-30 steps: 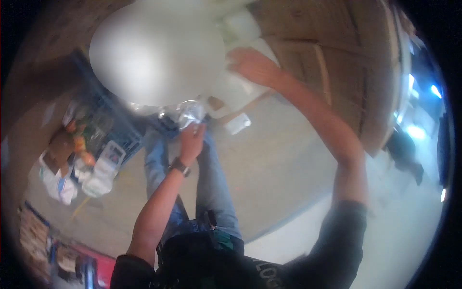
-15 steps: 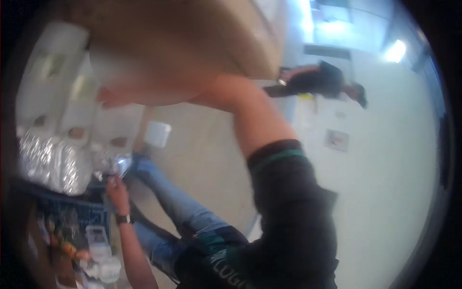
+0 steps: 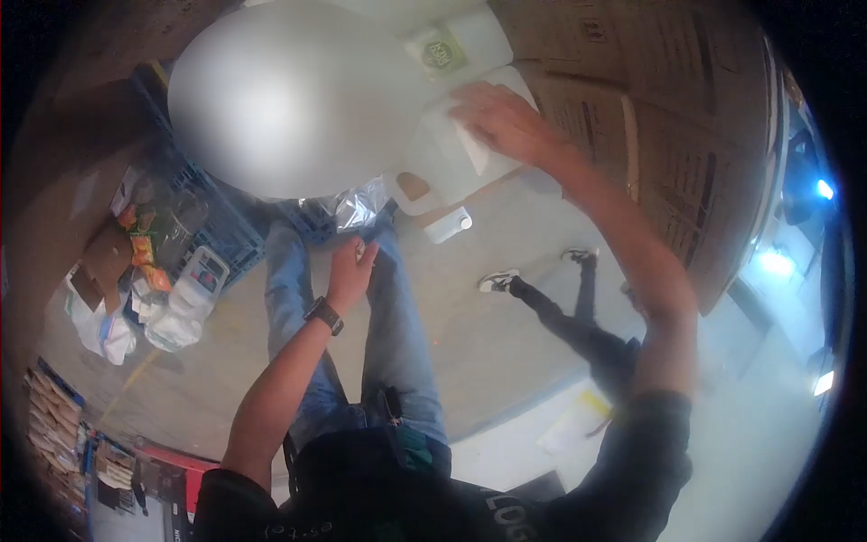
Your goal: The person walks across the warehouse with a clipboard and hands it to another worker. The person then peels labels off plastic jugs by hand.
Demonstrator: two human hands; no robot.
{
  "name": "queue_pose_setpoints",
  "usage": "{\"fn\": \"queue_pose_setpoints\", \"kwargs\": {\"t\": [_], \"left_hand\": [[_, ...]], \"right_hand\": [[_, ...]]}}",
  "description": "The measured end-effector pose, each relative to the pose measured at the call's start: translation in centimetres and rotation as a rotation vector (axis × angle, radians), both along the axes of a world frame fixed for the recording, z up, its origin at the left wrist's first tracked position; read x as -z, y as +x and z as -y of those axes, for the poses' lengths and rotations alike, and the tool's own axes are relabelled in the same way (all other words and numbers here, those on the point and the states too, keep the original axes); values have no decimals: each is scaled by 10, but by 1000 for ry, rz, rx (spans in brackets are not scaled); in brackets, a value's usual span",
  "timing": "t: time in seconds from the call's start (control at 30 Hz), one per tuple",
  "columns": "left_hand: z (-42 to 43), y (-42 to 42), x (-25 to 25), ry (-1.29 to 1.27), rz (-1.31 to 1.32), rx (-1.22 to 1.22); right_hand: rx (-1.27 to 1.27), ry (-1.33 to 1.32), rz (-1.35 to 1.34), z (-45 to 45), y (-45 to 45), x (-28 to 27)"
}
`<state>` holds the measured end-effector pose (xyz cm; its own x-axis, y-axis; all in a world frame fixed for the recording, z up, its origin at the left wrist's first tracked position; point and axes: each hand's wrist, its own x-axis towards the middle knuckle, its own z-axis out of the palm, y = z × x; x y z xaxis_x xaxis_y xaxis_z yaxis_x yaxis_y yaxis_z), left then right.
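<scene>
The right hand (image 3: 497, 117) is at 1 o'clock from the centre of the view, palm down over a white jug (image 3: 452, 179), its fingers bent and only loosely spread. A bright white piece (image 3: 475, 152), like paper or cloth, shows beneath the fingers against the jug; whether they grip it cannot be told. The jug's looped handle points toward 7 o'clock. Farther toward 12 o'clock lies another white jug (image 3: 488, 36), with a green label (image 3: 438, 54) on its side.

The left hand (image 3: 349, 274), with a dark watch (image 3: 324, 316) at the wrist, is at 9 o'clock, close to the centre and above the wearer's jeans (image 3: 397, 343). Its fingers are partly curled, with something small and pale at the fingertips, too small to name, so how firmly they close cannot be told. Shiny foil (image 3: 359, 206) lies near this hand, toward its 12 o'clock.

A small white box (image 3: 447, 226) with a round knob or cap sits near the jug's handle, toward 12 o'clock from the centre. Large brown cartons (image 3: 664, 117) fill the view around 2 o'clock. At 10 o'clock is a blue crate (image 3: 230, 237), and beside it a clear-lidded tray (image 3: 203, 274), orange packets (image 3: 144, 253), torn cardboard (image 3: 107, 257) and white bags (image 3: 172, 323). Another person's dark-trousered legs (image 3: 564, 327) show at 4 o'clock, over the floor (image 3: 488, 370). A pale blur hides much of the area around 11 o'clock.
</scene>
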<state>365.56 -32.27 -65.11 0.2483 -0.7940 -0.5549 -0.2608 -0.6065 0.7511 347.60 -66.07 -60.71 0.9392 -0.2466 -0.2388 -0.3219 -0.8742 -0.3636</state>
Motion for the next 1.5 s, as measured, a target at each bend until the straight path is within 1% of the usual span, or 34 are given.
{"fn": "queue_pose_setpoints", "kwargs": {"t": [0.03,0.1,0.2,0.23,0.3,0.33,0.37,0.4,0.43,0.5,0.53,0.6,0.63,0.7,0.73,0.77,0.8,0.83,0.9,0.93,1.0,1.03,1.1,1.13,1.17,1.23,1.27,1.3,1.33,1.37,1.43,1.47,1.5], "left_hand": [[1,0,-1,8,-11,4],[3,-1,-3,-4,-12,-5],[6,-1,-5,-4,-6,6],[7,0,-5,9,-2,22],[7,1,-2,25,-25,20],[7,1,0,39,-52,22],[8,0,2,39,-51,20],[8,-2,4,19,-9,36],[7,-2,5,-1,34,51],[7,-3,6,26,4,57],[8,-4,5,51,-29,65],[10,-8,3,65,-59,32],[9,-11,3,83,-89,-2],[9,-13,1,77,-64,22],[10,-13,1,78,-35,46],[11,-12,2,77,-36,45],[10,-10,3,84,-64,24],[8,-10,4,92,-94,-1],[1,-10,6,122,-131,-21],[2,-10,10,136,-157,-49],[3,-14,8,135,-185,-60],[6,-14,7,134,-200,-70],[19,-13,-5,118,-229,-78],[24,-14,-12,107,-260,-85],[29,-13,-16,107,-258,-79],[38,-15,-18,19,-183,-24],[44,-17,-19,17,-181,-16],[46,-18,-20,65,-225,-84],[49,-18,-24,116,-268,-146],[52,-15,-26,117,-265,-130],[64,-12,-39,305,-538,-258],[60,-16,-38,311,-542,-237],[53,-23,-36,307,-645,-231]], "right_hand": [[-5,4,0,2,2,0],[-98,-85,-74,5,6,-2],[-135,-28,-138,8,14,-8],[-139,-25,-135,10,14,-4],[-253,-102,-78,12,16,2],[-255,-101,-77,14,18,3],[-324,-132,-100,15,21,3],[-393,-163,-122,16,23,3],[-394,-162,-120,16,25,4],[-479,-157,-20,18,25,5],[-479,-158,-22,17,23,9],[-530,-273,139,17,21,18],[-533,-277,136,18,20,22],[-578,-332,102,20,21,27],[-579,-336,99,21,17,26],[-573,-261,68,22,8,23],[-566,-182,38,20,0,19],[-569,-177,36,17,-10,16],[-471,33,-55,-1,-32,0],[-472,34,-62,-8,-34,-6],[-267,91,-115,-18,-37,-19],[-268,87,-118,-20,-37,-21],[-92,-22,51,-29,-36,-16],[-87,-21,53,-34,-37,-13],[-58,-73,17,-37,-38,-10],[-20,-127,-24,-42,-40,-14],[30,-9,-126,-44,-41,-16],[82,118,-228,-50,-42,-20],[96,125,-225,-65,-50,-22],[132,132,-109,-87,-63,-24],[222,165,65,-142,-80,-42],[282,188,127,-174,-81,-57],[516,355,102,-206,-75,-75]]}}
